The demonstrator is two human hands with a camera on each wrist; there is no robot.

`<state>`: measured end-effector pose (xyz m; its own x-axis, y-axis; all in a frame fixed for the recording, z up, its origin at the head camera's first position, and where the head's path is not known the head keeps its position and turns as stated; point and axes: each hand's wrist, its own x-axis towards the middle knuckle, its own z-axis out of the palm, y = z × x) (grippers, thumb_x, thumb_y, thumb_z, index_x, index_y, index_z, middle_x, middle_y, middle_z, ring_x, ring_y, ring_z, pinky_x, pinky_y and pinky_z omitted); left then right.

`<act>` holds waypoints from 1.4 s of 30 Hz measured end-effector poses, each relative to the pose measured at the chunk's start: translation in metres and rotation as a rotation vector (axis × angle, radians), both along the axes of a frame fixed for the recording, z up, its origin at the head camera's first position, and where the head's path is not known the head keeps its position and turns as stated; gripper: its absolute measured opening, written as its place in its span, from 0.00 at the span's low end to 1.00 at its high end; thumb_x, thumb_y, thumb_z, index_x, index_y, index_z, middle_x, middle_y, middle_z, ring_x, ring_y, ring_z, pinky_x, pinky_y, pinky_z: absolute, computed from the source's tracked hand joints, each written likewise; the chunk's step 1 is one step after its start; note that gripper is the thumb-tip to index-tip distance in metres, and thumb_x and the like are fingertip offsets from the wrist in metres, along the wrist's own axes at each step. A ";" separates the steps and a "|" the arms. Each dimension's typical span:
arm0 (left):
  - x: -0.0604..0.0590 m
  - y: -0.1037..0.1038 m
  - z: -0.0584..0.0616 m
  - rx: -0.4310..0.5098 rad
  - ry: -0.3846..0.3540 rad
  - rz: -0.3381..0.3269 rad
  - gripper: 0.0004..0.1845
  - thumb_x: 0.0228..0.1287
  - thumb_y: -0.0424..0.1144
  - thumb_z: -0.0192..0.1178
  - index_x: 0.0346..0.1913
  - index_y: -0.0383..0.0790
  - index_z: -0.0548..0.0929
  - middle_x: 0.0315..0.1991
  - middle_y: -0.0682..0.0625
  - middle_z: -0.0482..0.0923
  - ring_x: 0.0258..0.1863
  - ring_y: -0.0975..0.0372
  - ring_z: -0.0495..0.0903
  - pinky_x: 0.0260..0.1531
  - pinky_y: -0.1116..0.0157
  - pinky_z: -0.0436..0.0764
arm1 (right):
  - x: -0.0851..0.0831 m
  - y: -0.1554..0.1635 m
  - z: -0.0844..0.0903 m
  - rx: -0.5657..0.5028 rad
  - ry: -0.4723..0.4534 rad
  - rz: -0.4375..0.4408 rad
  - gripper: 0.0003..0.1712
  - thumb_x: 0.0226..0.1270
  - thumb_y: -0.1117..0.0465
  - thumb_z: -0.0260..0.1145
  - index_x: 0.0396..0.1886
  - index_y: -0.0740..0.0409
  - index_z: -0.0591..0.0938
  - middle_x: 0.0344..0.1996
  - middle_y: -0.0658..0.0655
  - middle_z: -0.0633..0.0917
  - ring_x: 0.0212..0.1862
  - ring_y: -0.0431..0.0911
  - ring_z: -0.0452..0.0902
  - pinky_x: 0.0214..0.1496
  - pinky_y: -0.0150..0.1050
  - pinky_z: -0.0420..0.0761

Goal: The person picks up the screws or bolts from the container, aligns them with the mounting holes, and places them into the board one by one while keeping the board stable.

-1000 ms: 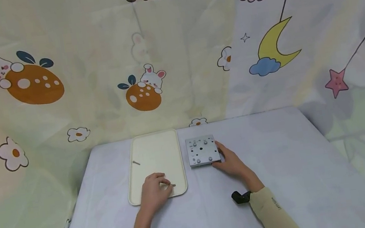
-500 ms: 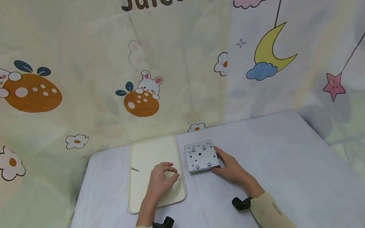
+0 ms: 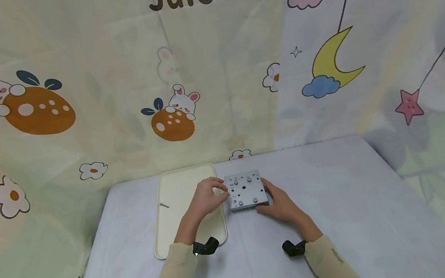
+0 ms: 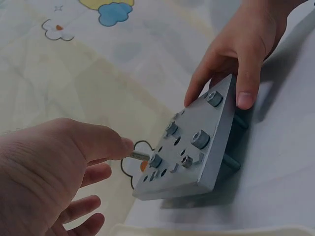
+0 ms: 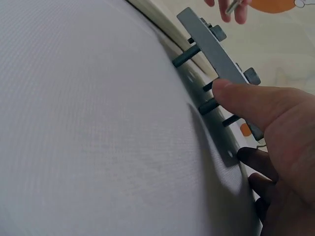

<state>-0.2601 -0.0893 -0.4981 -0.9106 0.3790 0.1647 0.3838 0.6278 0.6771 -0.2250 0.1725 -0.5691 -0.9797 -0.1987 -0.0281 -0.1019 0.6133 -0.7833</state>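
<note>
A square metal plate with holes and several socket-head bolts stands to the right of the tray. Bolt shanks stick out beneath it. My right hand grips the plate at its near right corner, thumb on the edge and fingers along the far side. At the plate's left edge, my left hand pinches a slim metal pin between thumb and forefinger, its other fingers loosely bent. The pin's free end overlaps a bolt head in the left wrist view.
A cream tray lies left of the plate, with another small metal pin in it. Both rest on a table with a white cloth. A printed curtain hangs behind the table's far edge.
My left hand has risen from the tray's near right part and moved right and forward to the plate, carrying the pin. My right hand has stayed at the plate.
</note>
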 end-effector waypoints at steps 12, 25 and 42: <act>-0.007 0.016 0.005 -0.060 -0.040 -0.084 0.02 0.54 0.36 0.71 0.30 0.42 0.89 0.47 0.44 0.83 0.53 0.54 0.77 0.57 0.53 0.72 | -0.008 -0.004 0.004 0.051 -0.010 0.073 0.65 0.50 0.43 0.77 0.78 0.55 0.47 0.74 0.59 0.57 0.73 0.54 0.52 0.71 0.51 0.56; -0.011 0.029 0.002 -0.136 -0.029 -0.104 0.02 0.54 0.37 0.70 0.30 0.43 0.89 0.44 0.49 0.83 0.51 0.57 0.78 0.55 0.57 0.74 | -0.007 -0.003 0.005 0.035 0.011 0.057 0.62 0.52 0.44 0.76 0.78 0.50 0.49 0.75 0.57 0.57 0.74 0.53 0.51 0.71 0.51 0.56; -0.016 0.037 -0.004 -0.204 -0.035 -0.064 0.02 0.54 0.39 0.70 0.28 0.46 0.87 0.43 0.52 0.83 0.47 0.60 0.79 0.46 0.61 0.78 | -0.004 0.000 0.007 0.032 -0.001 0.038 0.61 0.53 0.44 0.76 0.78 0.49 0.49 0.75 0.54 0.56 0.74 0.49 0.50 0.72 0.47 0.54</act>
